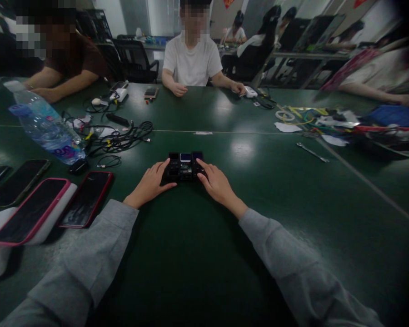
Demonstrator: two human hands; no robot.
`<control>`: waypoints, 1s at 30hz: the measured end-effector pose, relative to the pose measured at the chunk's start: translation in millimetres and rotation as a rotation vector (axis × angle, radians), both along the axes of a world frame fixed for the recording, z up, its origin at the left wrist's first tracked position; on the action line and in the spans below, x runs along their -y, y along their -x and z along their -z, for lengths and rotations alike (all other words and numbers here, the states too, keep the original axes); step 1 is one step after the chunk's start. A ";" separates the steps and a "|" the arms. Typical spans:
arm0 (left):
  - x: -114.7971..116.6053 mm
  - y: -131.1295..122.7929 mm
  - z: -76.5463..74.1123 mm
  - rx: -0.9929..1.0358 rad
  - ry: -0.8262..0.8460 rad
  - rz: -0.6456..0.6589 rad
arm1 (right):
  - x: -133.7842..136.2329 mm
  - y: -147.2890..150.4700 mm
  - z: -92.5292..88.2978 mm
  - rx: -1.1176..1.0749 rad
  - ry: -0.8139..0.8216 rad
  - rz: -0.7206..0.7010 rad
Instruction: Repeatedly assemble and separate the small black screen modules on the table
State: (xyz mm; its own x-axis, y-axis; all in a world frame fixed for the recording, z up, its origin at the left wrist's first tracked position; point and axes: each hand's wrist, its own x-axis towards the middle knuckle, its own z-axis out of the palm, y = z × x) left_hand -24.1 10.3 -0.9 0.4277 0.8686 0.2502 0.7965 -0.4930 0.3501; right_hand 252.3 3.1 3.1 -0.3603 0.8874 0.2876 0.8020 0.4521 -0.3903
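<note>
A small black electronic device (185, 166) with two little blue screens on top lies on the green table (197, 254) in front of me. My left hand (150, 184) rests flat on the table and touches the device's left side, fingers stretched out. My right hand (216, 182) lies at its right side, fingers spread, the fingertips touching the device's edge. Neither hand lifts it. Grey sleeves cover both my arms.
Several phones (86, 198) lie at the left, beside a tilted water bottle (44, 122) and a tangle of black cables (122, 136). A wrench (312, 152) and wire clutter (313, 119) sit at the right. A person in a white shirt (192, 56) sits opposite; another person's arm (63, 84) rests at far left.
</note>
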 end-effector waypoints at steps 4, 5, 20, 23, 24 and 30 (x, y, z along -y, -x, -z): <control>1.1 -0.2 -1.1 0.000 -0.009 0.002 | -0.8 0.1 0.6 0.010 -0.027 0.007; 1.3 -0.3 -1.1 0.001 -0.011 0.002 | -1.2 0.1 0.8 0.009 -0.030 0.009; 0.6 1.0 2.1 0.009 -0.033 0.008 | 2.7 0.9 -1.1 0.012 -0.153 0.063; 0.3 1.8 3.6 0.010 -0.045 0.009 | 4.9 1.4 -2.1 0.038 -0.191 -0.007; 0.3 2.1 4.3 0.008 -0.054 0.007 | 5.4 1.9 -2.1 0.061 -0.193 -0.044; -2.0 7.1 10.3 0.037 -0.111 -0.003 | 7.3 6.5 -1.6 0.138 -0.201 -0.055</control>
State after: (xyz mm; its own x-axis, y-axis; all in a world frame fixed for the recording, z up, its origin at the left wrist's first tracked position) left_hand -31.2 12.3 -11.1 0.4136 0.8362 0.3602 0.7857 -0.5277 0.3228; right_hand 245.8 -4.2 4.7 -0.4548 0.7951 0.4012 0.8134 0.5543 -0.1766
